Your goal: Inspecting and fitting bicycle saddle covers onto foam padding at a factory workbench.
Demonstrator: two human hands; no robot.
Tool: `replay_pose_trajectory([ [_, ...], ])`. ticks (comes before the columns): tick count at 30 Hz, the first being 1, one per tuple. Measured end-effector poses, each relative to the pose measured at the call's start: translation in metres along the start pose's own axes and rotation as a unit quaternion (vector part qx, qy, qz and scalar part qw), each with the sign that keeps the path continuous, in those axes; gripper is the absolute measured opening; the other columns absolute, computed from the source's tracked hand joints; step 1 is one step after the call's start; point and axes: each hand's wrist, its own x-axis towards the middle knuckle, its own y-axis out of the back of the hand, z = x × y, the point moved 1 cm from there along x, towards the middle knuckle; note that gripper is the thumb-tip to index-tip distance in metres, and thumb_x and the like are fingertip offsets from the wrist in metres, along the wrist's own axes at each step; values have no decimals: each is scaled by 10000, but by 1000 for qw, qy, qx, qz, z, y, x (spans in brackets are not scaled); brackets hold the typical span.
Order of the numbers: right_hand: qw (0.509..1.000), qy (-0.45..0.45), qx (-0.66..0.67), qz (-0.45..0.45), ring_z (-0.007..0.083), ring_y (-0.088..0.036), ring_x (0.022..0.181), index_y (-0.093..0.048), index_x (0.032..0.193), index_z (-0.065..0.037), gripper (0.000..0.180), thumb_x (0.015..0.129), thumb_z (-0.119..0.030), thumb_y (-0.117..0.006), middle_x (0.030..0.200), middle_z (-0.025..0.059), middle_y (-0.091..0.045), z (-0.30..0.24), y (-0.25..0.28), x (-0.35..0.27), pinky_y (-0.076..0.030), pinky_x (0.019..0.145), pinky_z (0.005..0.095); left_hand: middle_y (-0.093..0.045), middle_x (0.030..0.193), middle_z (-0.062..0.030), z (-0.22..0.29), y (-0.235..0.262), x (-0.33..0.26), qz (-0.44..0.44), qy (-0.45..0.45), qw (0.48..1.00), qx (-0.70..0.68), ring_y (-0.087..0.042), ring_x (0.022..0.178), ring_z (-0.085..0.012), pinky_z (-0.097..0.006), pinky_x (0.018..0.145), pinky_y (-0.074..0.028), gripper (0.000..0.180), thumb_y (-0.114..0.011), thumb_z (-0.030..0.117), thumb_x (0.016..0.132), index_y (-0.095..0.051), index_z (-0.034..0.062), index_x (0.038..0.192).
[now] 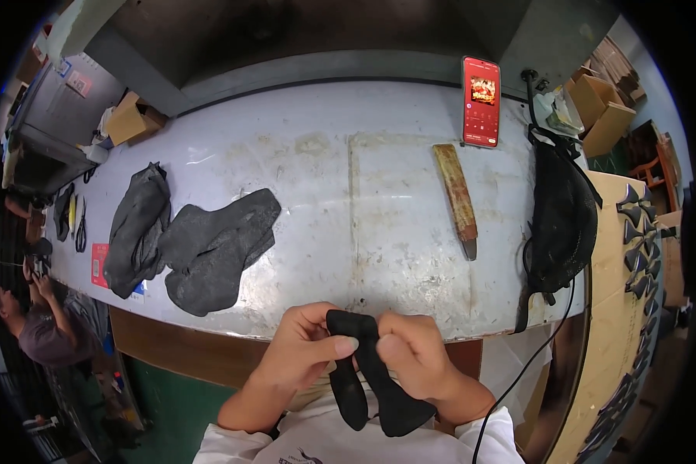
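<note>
Black fabric piece (379,383) is hanging between my two hands, just in front of my white shirt (294,429) and by the near edge of the desk (325,263), not lying on it. My left grip (305,352) is pinching its upper part, the thumb lying across the front of the cloth; my right grip (419,352) is closing its thumb and bent fingers on the upper right side, though I cannot tell how the hidden fingertips are sitting. Neither hand is standing open. Two rounded ends are dangling below, and I am not able to tell whether they are belonging to one folded piece or two. For handling this well, I am judging that both thumbs should be pressing evenly and close to the upper fold, with the pull staying gentle so that the soft material is not twisting or creasing, and the dangling ends should be hanging free of each other. Two dark grey cloth pieces (216,251) are lying to the left, a worn bladed tool (456,193) is resting well apart to the right, and a phone (481,100) is standing beyond it.
</note>
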Motion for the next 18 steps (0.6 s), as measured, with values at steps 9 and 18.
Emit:
replay_pose_trajectory([
  [9, 999, -21, 20, 24, 60, -442, 538, -524, 787, -34, 269, 1005, -192, -536, 593, -8, -512, 14, 0, -4, -359, 490, 252, -689, 891, -116, -3, -1, 12, -91, 64, 993, -30, -681, 731, -173, -291, 638, -572, 199, -702, 66, 865, -647, -41, 1024],
  [18, 997, -60, -24, -51, 40, -411, 567, -537, 732, -16, 277, 918, -170, -673, 596, -37, -459, -6, 4, 4, -333, 486, 255, -684, 836, -98, 9, -8, 10, 8, -8, 999, 30, -673, 703, -161, -267, 587, -550, 197, -694, 80, 875, -632, -20, 1033],
])
